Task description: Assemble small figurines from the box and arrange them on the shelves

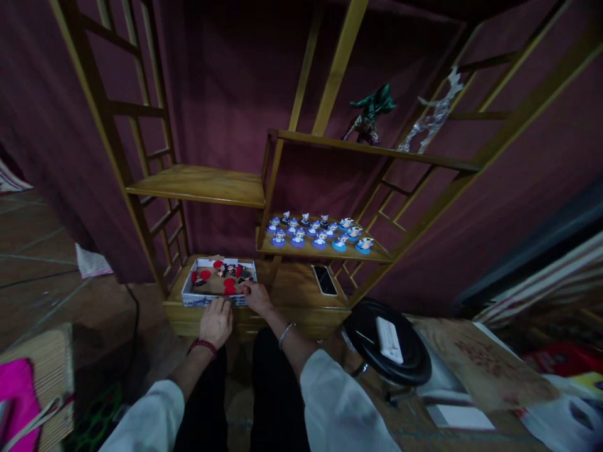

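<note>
Because your half-curled right hand (254,297) crowds red-and-black figurines (229,286) inside the box (193,301), knuckles could knock some; left hand (217,321) curls by its front rim; can't tell either's hold.

I can get into the open box (194,302), left of the frame's lower centre, from above, with the left shelf (198,183) higher up. My left hand (217,321) blocks part of its front, my right hand (255,297) its front right corner. Rightward, the bottom shelf (289,285) leaves room up to the phone (325,280); above, figurines (313,228) crowd the middle shelf (325,255).
</note>
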### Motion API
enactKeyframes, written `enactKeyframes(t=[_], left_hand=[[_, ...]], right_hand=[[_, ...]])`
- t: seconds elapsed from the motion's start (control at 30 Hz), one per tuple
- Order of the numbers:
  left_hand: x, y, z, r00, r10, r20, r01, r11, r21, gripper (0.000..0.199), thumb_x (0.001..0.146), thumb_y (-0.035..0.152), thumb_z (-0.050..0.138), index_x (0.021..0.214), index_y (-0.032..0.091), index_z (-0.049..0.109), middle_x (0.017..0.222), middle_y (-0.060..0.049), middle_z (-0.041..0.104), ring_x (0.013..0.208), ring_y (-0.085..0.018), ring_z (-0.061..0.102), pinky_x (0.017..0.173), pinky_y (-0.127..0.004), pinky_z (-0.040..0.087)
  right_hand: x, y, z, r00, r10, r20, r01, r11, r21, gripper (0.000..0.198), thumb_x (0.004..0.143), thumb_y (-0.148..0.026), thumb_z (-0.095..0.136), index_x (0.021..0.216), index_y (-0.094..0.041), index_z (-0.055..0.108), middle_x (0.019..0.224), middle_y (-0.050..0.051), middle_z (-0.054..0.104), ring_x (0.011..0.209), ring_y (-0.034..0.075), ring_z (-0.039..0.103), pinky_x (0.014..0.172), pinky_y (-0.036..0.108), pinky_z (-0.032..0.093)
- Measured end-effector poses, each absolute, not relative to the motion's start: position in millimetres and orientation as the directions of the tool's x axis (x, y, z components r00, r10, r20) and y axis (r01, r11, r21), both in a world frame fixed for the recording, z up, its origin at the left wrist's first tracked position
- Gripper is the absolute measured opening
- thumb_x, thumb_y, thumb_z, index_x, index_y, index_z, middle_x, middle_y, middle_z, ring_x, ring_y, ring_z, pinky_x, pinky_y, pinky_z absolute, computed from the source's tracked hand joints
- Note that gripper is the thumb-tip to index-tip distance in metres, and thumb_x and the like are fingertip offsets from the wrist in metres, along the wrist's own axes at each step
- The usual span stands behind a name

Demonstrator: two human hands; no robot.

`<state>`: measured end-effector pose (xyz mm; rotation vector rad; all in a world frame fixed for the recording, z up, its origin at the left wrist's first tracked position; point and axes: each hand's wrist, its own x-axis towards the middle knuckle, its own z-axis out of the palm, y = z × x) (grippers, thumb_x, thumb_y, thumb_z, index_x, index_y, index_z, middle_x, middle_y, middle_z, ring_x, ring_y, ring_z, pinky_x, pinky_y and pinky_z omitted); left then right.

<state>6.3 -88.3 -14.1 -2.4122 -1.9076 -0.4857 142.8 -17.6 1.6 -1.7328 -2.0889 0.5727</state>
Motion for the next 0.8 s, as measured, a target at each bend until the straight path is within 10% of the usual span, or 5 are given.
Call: enactKeyframes(t=[0.47,0.8], left_hand=[[3.2,-67.4,-35.0,0.186,0.946,0.264,0.962,-0.230,0.146,0.040,0.082,0.019,0.032,0.117,0.010,0.048,0.113,-0.015,0.052,0.110,-0.026,0.039,0.098,-0.039,0.022],[1.7,-37.9,-16.0,0.182,0.980,0.074,0.963,-0.193,0.186,0.045,0.086,0.030,0.021,0.088,0.013,0.062,0.092,-0.014,0.063,0.092,-0.025,0.055,0.086,-0.038,0.033]], right_hand=[[139.6,-20.2,-12.7,-0.384,0.920,-0.080,0.883,0.341,-0.322,0.028,0.079,-0.022,0.045,0.101,-0.022,0.061,0.101,0.004,0.062,0.104,0.016,0.048,0.088,0.024,0.037],[125.7,-3.3,-8.9,-0.354,0.885,-0.303,0.932,0.307,-0.191,0.024,0.072,-0.028,0.055,0.093,-0.025,0.063,0.099,0.006,0.065,0.095,0.024,0.057,0.080,0.034,0.043]])
